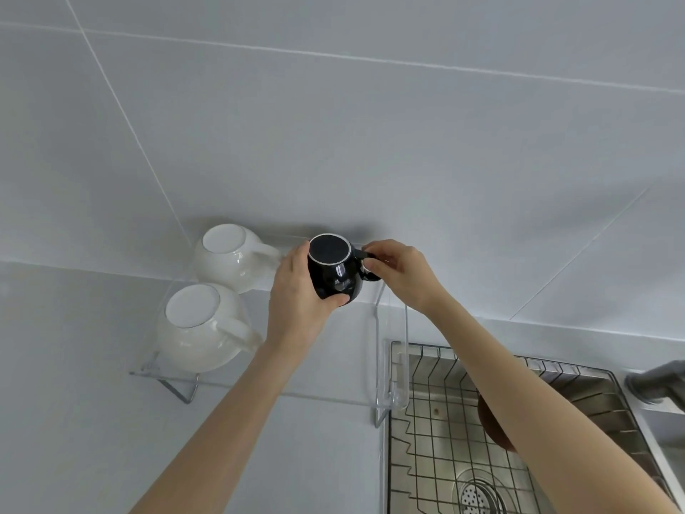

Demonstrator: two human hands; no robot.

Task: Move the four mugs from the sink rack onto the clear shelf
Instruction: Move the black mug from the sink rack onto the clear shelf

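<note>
Head view: the black mug (333, 270), inverted, is at the rear right of the clear shelf (155, 369), between both hands. The left hand (296, 291) grasps its glazed body; the right hand (402, 272) pinches its handle. Glazed ceramic is rigid, slippery and fragile: support body and handle together.

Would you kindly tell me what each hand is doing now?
Left hand: closed around the black mug.
Right hand: pinching its handle.

text: none legible | labels: none | brands: none | numbers: none | signs: none
</note>
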